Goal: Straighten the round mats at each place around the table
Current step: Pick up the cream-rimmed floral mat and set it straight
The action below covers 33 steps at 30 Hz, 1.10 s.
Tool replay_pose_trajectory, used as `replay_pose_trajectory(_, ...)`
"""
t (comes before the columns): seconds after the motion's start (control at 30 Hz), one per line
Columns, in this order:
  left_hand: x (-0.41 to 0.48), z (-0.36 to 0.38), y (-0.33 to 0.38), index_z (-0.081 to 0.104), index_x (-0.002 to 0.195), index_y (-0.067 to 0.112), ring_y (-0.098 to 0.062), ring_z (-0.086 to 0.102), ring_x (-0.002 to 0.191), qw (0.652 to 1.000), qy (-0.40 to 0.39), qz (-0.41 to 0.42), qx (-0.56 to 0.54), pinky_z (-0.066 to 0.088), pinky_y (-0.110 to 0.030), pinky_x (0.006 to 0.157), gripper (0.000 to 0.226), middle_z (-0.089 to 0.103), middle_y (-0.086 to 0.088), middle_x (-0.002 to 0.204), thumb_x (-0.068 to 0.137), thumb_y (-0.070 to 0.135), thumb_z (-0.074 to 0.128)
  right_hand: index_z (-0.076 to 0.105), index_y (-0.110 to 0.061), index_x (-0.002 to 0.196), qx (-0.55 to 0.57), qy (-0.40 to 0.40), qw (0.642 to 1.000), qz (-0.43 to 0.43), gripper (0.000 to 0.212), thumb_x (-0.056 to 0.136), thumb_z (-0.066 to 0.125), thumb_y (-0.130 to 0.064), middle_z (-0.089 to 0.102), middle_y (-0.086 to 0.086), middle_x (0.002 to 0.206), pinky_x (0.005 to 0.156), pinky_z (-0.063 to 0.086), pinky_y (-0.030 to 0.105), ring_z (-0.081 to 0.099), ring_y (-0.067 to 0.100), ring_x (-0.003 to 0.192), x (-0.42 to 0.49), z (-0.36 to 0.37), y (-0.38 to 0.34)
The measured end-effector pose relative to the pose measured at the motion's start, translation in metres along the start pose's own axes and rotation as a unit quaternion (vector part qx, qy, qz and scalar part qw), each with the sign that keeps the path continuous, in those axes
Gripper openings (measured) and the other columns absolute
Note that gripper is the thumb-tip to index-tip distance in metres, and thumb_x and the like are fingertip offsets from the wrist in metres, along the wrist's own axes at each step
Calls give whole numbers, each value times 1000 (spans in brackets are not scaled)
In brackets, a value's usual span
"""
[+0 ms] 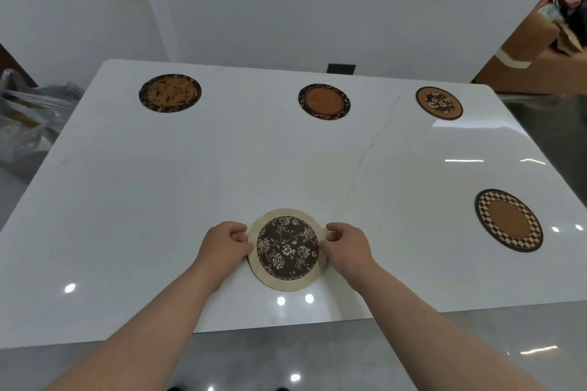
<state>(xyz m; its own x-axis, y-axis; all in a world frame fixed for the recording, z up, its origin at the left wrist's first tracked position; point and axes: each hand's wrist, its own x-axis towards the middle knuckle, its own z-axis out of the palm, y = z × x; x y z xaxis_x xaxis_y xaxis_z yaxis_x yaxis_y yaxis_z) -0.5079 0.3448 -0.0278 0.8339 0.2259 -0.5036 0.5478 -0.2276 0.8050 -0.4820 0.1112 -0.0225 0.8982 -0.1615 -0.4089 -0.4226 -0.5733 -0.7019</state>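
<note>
1. Floral mat (287,249), round with a pale rim and a dark rose-patterned centre, lies flat on the white table (190,174) close to the near edge, roughly at its middle.
2. The left hand (222,246) grips the mat's left rim, fingers curled, with the thumb and fingertips pinching the edge.
3. The right hand (347,246) does the same on the right rim, its fingertips reaching onto the dark centre; whether the mat is lifted at either side cannot be told.
4. Both bare forearms stretch in from the bottom of the view, one to each side of the mat.
5. The checkered mat (509,220), with a plain brown centre, sits well apart to the right, near the right edge.
6. Along the far edge are three more mats, spaced apart from one another: the mottled mat (170,93) on the left, the orange mat (324,102) with a dark patterned border in the middle, and the small mat (439,103) with a dark flower cluster on the right.
7. All four of these lie flat and untouched.
8. The tabletop is glossy, with a faint vein running down its middle and bright light spots near the front.
9. Crumpled plastic wrap (28,117) is heaped beyond the left edge.
10. A cardboard box (533,54) with items inside stands past the far right corner.
11. A dark wall plate (341,68) shows just behind the far edge.
</note>
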Motion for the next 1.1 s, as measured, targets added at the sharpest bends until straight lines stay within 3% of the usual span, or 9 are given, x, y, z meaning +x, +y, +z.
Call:
replay_pose_trajectory(0.1, 3, -5, -3, 66, 97, 10, -20, 63, 68, 1000, -9, -6, -5, 56, -39, 78, 27, 66, -5, 79, 74, -2, 71, 67, -21, 94, 57, -1, 998, 15, 26, 74, 70, -5, 63, -7, 79, 68, 46, 19, 59, 7, 74, -1, 4, -3)
replay_pose_trajectory(0.17, 3, -8, -3, 69, 87, 10, -19, 61, 60, 1000, -16, 0, 6, 57, -40, 72, 20, 64, -4, 68, 72, -2, 70, 67, -23, 81, 73, -7, 997, 21, 20, 72, 70, -5, 65, -4, 79, 63, 46, 20, 61, 9, 71, -1, 9, -8)
replay_pose_trajectory(0.3, 0, -12, -4, 68, 80, 10, -15, 63, 58, 999, -30, 11, -9, 58, -33, 56, 14, 63, -5, 65, 75, -4, 68, 67, -20, 77, 73, -3, 997, 23, 16, 70, 70, -6, 67, -2, 72, 58, 46, 24, 61, 12, 64, 1, 17, -21)
replay_pose_trajectory(0.43, 3, -28, -9, 69, 80, 8, -15, 69, 59, 998, -2, 5, -60, 56, -27, 52, 12, 70, -7, 68, 78, -4, 68, 66, -17, 72, 81, 6, 997, 15, 13, 68, 76, -9, 65, -2, 69, 63, 54, 31, 60, 14, 63, 1, 25, -31)
replay_pose_trajectory(0.57, 7, -59, -12, 70, 80, 8, -23, 72, 67, 994, 25, -4, -104, 58, -30, 55, 11, 74, -10, 73, 78, -3, 70, 69, -13, 69, 112, -6, 993, 25, 11, 64, 78, -11, 69, 5, 70, 72, 60, 42, 65, 20, 66, -3, 39, -42)
replay_pose_trajectory(0.73, 9, -94, -18, 70, 82, 4, -27, 72, 69, 992, 27, 2, -119, 60, -34, 59, 9, 74, -12, 75, 79, -4, 67, 68, -12, 69, 125, -22, 992, 21, 9, 66, 76, -10, 67, 1, 62, 70, 60, 45, 62, 15, 57, -12, 67, -63)
replay_pose_trajectory(0.9, 12, -130, -26, 69, 80, 3, -25, 72, 66, 992, 39, 6, -124, 58, -30, 54, 9, 74, -11, 72, 80, -5, 67, 68, -12, 68, 118, -31, 992, 13, 8, 68, 76, -9, 68, 3, 63, 70, 60, 44, 63, 15, 57, -17, 94, -85)
replay_pose_trajectory(1.1, 21, -173, -37, 70, 81, 3, -27, 72, 69, 991, 52, 4, -123, 61, -36, 59, 8, 74, -12, 74, 79, -5, 68, 67, -11, 70, 118, -44, 992, 8, 9, 68, 75, -7, 68, 4, 66, 70, 60, 44, 62, 16, 58, -26, 130, -113)
